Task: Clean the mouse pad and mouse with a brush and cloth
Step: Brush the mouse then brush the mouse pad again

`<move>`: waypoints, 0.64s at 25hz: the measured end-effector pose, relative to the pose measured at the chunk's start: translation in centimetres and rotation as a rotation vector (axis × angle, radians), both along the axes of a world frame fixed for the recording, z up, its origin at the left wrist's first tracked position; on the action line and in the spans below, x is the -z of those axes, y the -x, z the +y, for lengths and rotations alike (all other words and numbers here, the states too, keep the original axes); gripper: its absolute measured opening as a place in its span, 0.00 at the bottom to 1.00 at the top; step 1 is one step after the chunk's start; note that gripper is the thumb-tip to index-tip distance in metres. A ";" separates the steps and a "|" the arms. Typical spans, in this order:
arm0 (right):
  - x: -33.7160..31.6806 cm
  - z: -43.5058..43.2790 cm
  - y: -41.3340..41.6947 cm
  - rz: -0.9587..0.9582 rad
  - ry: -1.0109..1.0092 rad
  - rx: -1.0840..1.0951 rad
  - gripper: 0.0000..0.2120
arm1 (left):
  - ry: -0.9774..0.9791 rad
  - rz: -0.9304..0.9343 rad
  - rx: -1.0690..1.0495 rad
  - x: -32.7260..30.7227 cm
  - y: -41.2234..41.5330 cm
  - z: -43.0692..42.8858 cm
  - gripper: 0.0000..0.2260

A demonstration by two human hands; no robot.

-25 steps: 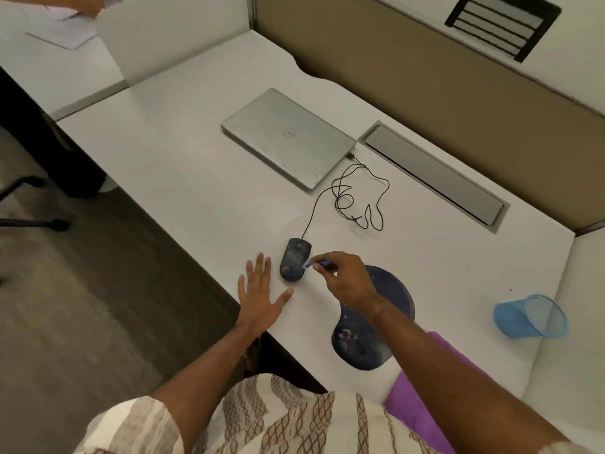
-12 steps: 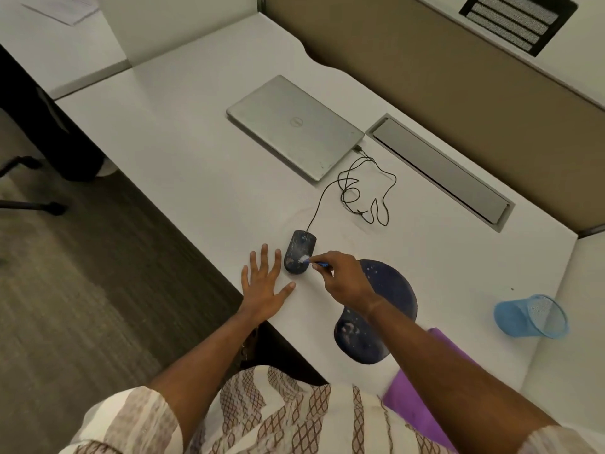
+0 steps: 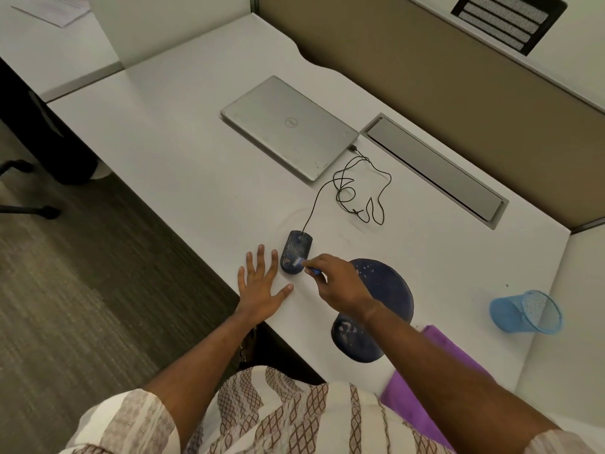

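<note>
A dark wired mouse (image 3: 295, 247) with dusty marks lies on the white desk (image 3: 183, 152). My right hand (image 3: 340, 283) pinches a small blue brush (image 3: 306, 266), and its white bristles touch the mouse's near end. My left hand (image 3: 262, 286) rests flat on the desk just left of the mouse, fingers spread, holding nothing. A dark blue mouse pad (image 3: 386, 290) with a wrist rest and white specks lies right of the mouse, partly under my right arm. A purple cloth (image 3: 438, 385) sits at the desk's near edge, partly hidden by my arm.
A closed silver laptop (image 3: 288, 126) lies further back, with the mouse cable (image 3: 357, 194) coiled beside it. A grey cable tray cover (image 3: 435, 168) runs along the brown partition. A blue mesh cup (image 3: 527, 312) lies on its side at the right. The desk edge drops to carpet at the left.
The brush tip has moved slightly along the mouse's near end. My left hand stays flat beside the mouse. The camera view has shifted a little.
</note>
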State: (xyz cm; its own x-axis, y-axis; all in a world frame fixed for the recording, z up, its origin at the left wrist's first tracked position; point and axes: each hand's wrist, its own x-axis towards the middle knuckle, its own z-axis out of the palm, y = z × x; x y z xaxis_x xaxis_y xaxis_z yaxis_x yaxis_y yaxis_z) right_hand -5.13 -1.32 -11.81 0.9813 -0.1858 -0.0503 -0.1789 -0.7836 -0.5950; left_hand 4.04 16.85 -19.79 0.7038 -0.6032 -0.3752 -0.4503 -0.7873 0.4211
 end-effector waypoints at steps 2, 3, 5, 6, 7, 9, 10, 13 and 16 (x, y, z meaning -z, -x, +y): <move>0.0 0.3 -0.2 0.019 0.032 -0.028 0.13 | -0.002 0.002 0.003 0.0 0.0 0.0 0.40; 0.1 0.3 0.0 0.039 0.050 -0.041 0.13 | -0.002 0.006 0.002 0.0 0.0 0.1 0.40; 0.5 0.1 0.7 0.086 0.073 -0.072 0.13 | -0.003 0.008 0.002 0.0 0.0 0.1 0.40; 0.7 -0.1 1.1 0.116 0.078 -0.087 0.14 | -0.006 0.006 0.003 0.1 0.0 0.1 0.40; 0.9 -0.2 1.5 0.141 0.078 -0.094 0.14 | -0.011 0.006 0.005 0.1 0.1 0.1 0.40; 0.8 -0.5 1.9 0.144 0.060 -0.073 0.14 | -0.016 0.005 0.008 0.1 0.0 0.0 0.41; 0.5 -0.6 1.7 0.116 0.043 -0.044 0.14 | -0.018 0.001 0.010 0.1 0.0 0.1 0.41; -0.3 -1.0 0.0 -0.011 -0.008 0.047 0.14 | -0.013 0.004 0.014 0.0 -0.1 0.1 0.41; -0.7 -1.2 -1.7 -0.043 -0.025 0.088 0.13 | -0.010 0.006 0.020 -0.1 -0.1 0.1 0.41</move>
State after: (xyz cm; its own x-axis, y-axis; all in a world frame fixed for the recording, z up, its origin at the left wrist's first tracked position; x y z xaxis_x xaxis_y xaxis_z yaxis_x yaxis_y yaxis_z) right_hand -3.44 -2.53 -11.06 0.9627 -0.2703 -0.0146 -0.2202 -0.7507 -0.6229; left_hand 4.10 16.94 -19.69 0.6890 -0.6135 -0.3859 -0.4636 -0.7824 0.4160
